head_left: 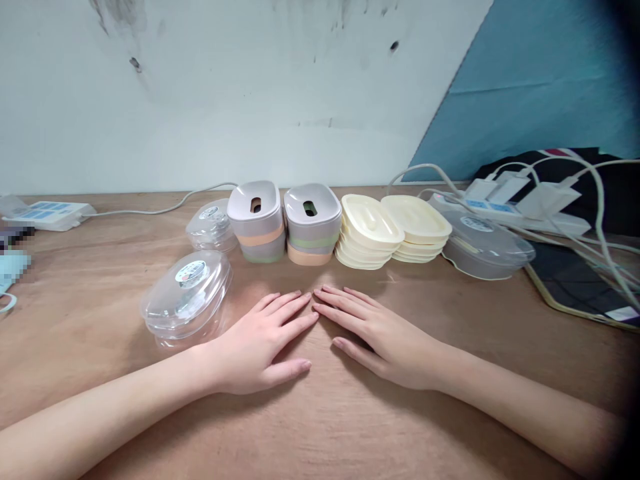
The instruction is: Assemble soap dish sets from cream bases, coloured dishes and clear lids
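Observation:
My left hand (pixel 265 340) lies flat on the wooden table (pixel 320 427), fingers spread, holding nothing. My right hand (pixel 385 340) rests the same way, its fingertips close to those of the left. Beyond them stand two stacks of grey, orange and green plastic containers, a left stack (pixel 265 227) and a right stack (pixel 313 227), each with an oval hole on top. To their right are two stacks of cream lids, one nearer the middle (pixel 370 230) and one farther right (pixel 420 223). A clear round lidded container (pixel 187 297) sits beside my left wrist.
A smaller clear container (pixel 213 223) stands behind at left, and another (pixel 485 247) at right. A power strip (pixel 53 215) lies far left. Another strip with white plugs (pixel 550 200) and loose cables is at right, above a dark phone (pixel 580 280). A wall closes the back.

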Action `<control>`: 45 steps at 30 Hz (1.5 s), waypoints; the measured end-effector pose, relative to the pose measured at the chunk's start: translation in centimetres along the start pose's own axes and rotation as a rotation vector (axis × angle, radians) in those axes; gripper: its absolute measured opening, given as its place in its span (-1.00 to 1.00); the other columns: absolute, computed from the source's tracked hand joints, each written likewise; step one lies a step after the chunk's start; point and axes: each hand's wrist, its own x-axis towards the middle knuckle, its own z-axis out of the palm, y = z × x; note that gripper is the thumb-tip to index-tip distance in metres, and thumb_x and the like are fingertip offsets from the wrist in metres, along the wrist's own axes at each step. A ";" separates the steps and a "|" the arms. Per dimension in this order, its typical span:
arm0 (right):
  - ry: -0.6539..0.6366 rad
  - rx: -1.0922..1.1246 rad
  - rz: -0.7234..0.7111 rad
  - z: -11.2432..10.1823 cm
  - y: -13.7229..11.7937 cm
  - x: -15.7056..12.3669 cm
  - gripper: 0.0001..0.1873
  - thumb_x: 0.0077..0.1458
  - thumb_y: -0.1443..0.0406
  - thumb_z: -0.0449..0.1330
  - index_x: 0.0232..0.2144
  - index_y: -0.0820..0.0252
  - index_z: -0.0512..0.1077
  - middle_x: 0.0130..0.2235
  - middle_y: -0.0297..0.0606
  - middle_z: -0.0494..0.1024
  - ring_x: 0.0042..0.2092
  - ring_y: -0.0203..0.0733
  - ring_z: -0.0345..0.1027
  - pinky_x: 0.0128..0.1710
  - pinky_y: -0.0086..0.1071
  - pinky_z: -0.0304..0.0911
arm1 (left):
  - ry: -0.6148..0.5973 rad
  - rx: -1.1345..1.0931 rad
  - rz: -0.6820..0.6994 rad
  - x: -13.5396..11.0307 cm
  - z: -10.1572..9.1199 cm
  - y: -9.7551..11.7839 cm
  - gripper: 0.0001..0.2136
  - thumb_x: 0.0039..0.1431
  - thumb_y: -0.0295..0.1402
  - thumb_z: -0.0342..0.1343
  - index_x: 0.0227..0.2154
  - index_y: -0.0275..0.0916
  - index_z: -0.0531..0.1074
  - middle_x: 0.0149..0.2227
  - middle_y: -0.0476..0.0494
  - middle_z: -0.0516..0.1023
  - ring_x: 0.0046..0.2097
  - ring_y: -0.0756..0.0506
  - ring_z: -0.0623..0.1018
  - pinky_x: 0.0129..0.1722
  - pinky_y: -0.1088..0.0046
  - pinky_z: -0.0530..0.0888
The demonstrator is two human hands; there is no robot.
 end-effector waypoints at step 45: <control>0.678 -0.480 0.478 -4.4 10.6 -3.2 -0.73 0.15 0.20 0.01 -0.27 0.25 0.41 -0.11 0.02 0.51 -0.06 0.13 0.38 -0.01 0.05 0.16 | 0.018 0.062 -0.033 -0.4 0.7 0.9 -0.52 0.24 -0.28 -0.04 0.21 -0.18 0.12 0.30 -0.32 -0.01 0.29 -0.33 0.05 0.19 -0.07 0.10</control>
